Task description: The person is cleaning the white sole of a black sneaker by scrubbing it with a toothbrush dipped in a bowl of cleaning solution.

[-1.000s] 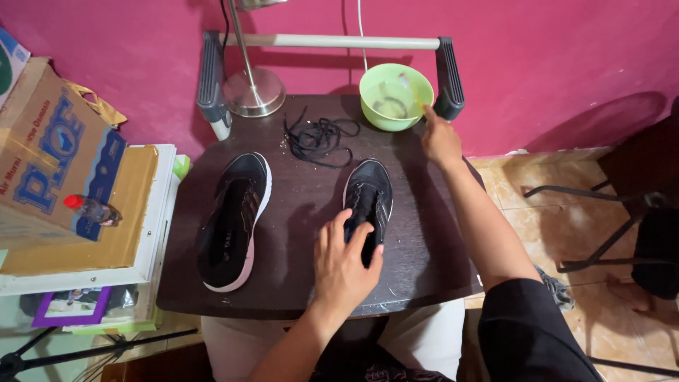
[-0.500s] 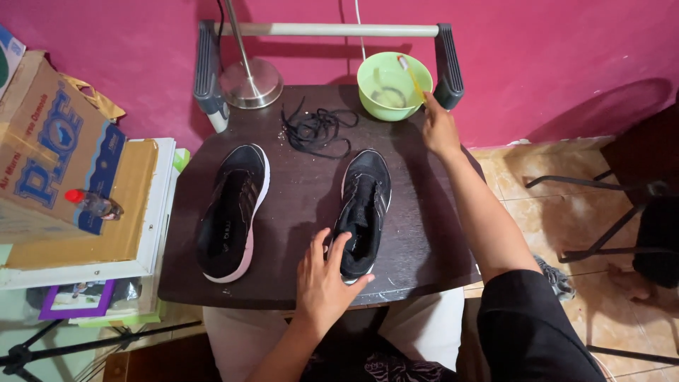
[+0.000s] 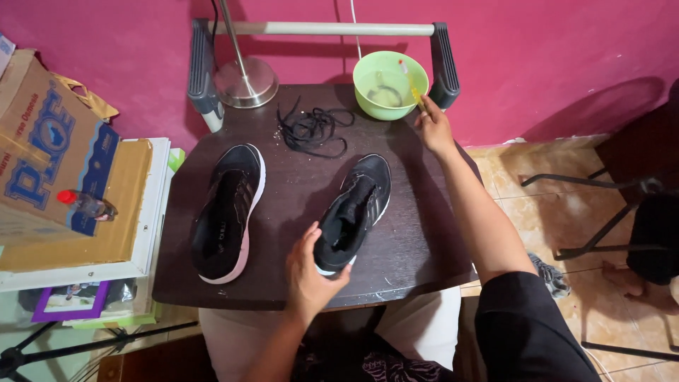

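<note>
Two black sneakers without laces lie on a dark wooden table (image 3: 410, 240). My left hand (image 3: 309, 272) grips the heel of the right sneaker (image 3: 355, 209). The left sneaker (image 3: 228, 209), with a pink-white sole, lies apart to the left. My right hand (image 3: 433, 126) reaches to the far right corner and holds a yellow toothbrush (image 3: 411, 83) whose head dips into a green bowl (image 3: 390, 83) of cloudy water. A tangle of black shoelaces (image 3: 315, 129) lies between the bowl and the shoes.
A metal lamp base (image 3: 245, 81) stands at the table's back left, under a grey rail with padded ends. A cardboard box (image 3: 42, 152) with a small red-capped bottle (image 3: 83, 204) sits to the left. A dark chair frame (image 3: 608, 212) stands on the tiled floor at right.
My left hand slid from the sneaker's middle back to its heel. My right hand moved up to the bowl and now holds the toothbrush in it.
</note>
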